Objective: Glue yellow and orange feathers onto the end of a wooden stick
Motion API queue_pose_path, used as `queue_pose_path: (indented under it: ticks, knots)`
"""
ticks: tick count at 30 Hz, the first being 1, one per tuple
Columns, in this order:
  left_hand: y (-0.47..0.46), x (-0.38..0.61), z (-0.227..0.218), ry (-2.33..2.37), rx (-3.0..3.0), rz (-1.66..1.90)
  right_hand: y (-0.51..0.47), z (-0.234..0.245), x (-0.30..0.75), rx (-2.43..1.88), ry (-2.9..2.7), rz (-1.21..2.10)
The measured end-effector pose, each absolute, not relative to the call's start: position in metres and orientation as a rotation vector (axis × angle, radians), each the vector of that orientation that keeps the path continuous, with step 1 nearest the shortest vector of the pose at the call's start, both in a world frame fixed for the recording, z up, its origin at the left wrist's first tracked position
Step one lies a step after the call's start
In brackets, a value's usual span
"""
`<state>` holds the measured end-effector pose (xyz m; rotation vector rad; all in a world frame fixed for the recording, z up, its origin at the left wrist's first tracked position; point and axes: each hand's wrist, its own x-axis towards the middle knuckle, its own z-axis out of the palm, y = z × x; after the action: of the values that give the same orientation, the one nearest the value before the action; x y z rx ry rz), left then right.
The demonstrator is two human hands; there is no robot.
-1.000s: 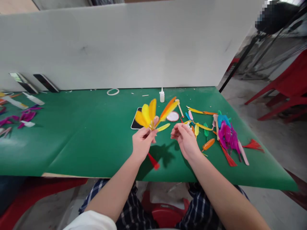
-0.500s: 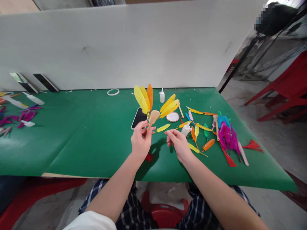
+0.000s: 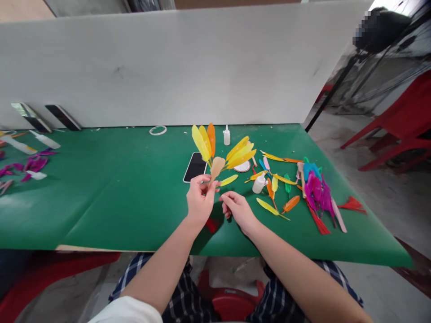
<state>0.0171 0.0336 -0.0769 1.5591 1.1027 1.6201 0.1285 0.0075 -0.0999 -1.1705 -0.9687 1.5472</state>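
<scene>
My left hand [image 3: 199, 197] is closed around the lower part of a light wooden piece [image 3: 217, 168] with a rounded top. Yellow and orange feathers fan out from both its sides, a left bunch [image 3: 204, 140] and a right bunch [image 3: 241, 153]. Beneath the hand, a red tassel [image 3: 212, 225] shows in shadow. My right hand [image 3: 237, 210] is just to the right, fingertips pinched together near the wooden piece; whatever is between them, if anything, is too small to make out. A single yellow feather [image 3: 229, 181] appears just beyond the hands.
Behind the hands are a phone [image 3: 195, 168], a round white dish [image 3: 242, 166] and a small white bottle [image 3: 226, 135]. To the right lie another white bottle [image 3: 259, 184], loose feathers [image 3: 272, 207] and a magenta feather bundle [image 3: 318, 190]. A white panel [image 3: 168, 67] borders the green table [image 3: 128, 193].
My right hand has moved left and slightly down, closer to my left hand. The feathered wooden piece has shifted slightly right and down with my left hand.
</scene>
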Motion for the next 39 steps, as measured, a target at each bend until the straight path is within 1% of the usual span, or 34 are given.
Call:
queue_pose_path:
  ticks: [7,17,19,23,25,31,39]
  knots:
    - [0.034,0.018,-0.078,1.110,1.572,1.623,0.007,-0.098,0.127,-1.166,-0.869,1.561]
    - [0.033,0.017,-0.077,1.072,1.560,1.598,0.007,-0.101,0.125,-1.180,-0.879,1.550]
    - [0.033,0.018,-0.071,1.000,1.461,1.521,0.008,-0.096,0.127,-1.180,-0.879,1.536]
    - [0.030,0.021,-0.059,0.769,1.130,1.167,0.011,-0.077,0.140,-1.133,-0.811,1.438]
    - [0.028,0.025,-0.057,0.705,1.007,1.062,0.014,-0.068,0.151,-1.076,-0.761,1.354]
    - [0.023,0.034,-0.063,0.700,0.938,1.022,0.017,-0.056,0.176,-0.920,-0.750,1.253]
    - [0.022,0.037,-0.067,0.868,0.988,1.039,0.018,-0.059,0.169,-1.082,-0.767,1.195]
